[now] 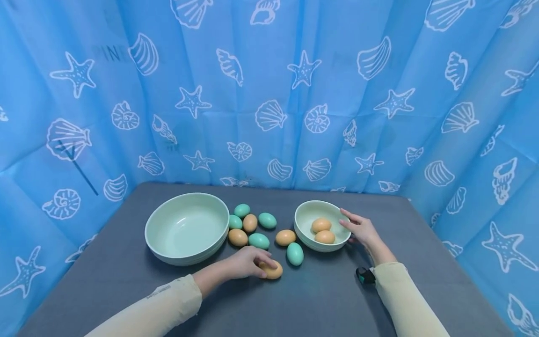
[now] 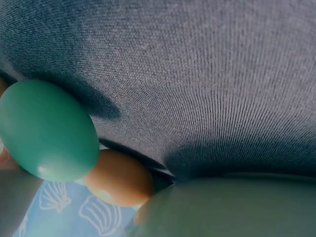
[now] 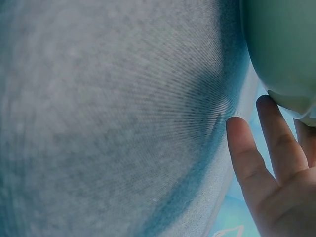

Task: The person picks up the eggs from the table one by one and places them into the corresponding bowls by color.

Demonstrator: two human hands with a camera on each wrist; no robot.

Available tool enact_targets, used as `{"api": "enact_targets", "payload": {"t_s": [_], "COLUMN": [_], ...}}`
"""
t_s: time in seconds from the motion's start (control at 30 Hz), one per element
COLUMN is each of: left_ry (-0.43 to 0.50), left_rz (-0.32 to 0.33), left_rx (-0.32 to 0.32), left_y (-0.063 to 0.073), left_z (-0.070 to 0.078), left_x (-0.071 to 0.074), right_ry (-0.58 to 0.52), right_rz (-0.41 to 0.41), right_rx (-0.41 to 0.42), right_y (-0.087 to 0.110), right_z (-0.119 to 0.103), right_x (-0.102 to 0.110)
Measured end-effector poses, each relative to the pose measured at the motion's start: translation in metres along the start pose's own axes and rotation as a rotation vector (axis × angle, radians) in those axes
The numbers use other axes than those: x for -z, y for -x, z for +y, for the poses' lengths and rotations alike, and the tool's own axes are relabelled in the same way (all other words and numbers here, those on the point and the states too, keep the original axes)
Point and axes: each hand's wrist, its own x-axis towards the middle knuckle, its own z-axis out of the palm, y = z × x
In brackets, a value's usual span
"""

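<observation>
My left hand (image 1: pixel 248 263) holds a brown egg (image 1: pixel 273 270) between thumb and fingers, low over the table's near middle. At the right, my right hand (image 1: pixel 363 230) holds the rim of the small pale green bowl (image 1: pixel 307 239). Two brown eggs (image 1: pixel 322 224) lie inside that bowl. In the right wrist view, several fingers (image 3: pixel 284 148) reach up along the bowl's outer wall (image 3: pixel 281 49). Just left of the small bowl lie a brown egg (image 1: pixel 285 238) and a green egg (image 1: pixel 295 254). The left wrist view shows a green egg (image 2: pixel 49 131) close up, while the held egg is hardly visible there.
A large pale green bowl (image 1: pixel 189 255) stands at the left. Between the bowls, green eggs (image 1: pixel 258 241) and brown eggs (image 1: pixel 238 238) lie in a loose group. A small black object (image 1: pixel 365 276) is by the right cuff. Behind the grey table (image 1: pixel 311 309) hangs a blue seashell curtain (image 1: pixel 269 140).
</observation>
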Motion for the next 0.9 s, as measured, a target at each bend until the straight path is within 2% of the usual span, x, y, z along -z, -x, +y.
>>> {"api": "enact_targets", "payload": {"t_s": [0.17,0.37,0.5,0.73,0.9], "left_ry": [-0.043,-0.138,-0.178,-0.152,-0.096], "left_rz": [-0.010,0.026,0.050,0.074,0.082], "left_rx": [-0.023,-0.066,-0.071,-0.049,-0.033], "left_y": [-0.004,-0.008,-0.010,-0.013,-0.012], "left_z": [-0.002,-0.004,-0.004,-0.006,-0.004], "left_x": [0.001,-0.005,-0.008,-0.009,-0.009], "right_ry": [0.000,0.005,0.003,-0.013,-0.013], "right_rz": [0.003,0.016,0.017,0.002,0.000], "right_rx": [0.007,0.010,0.008,0.004,-0.003], "right_y": [-0.001,-0.001,0.001,0.000,0.001], "right_z": [-0.003,0.000,0.001,0.000,0.000], "right_x": [-0.002,-0.001,0.000,0.001,0.001]}}
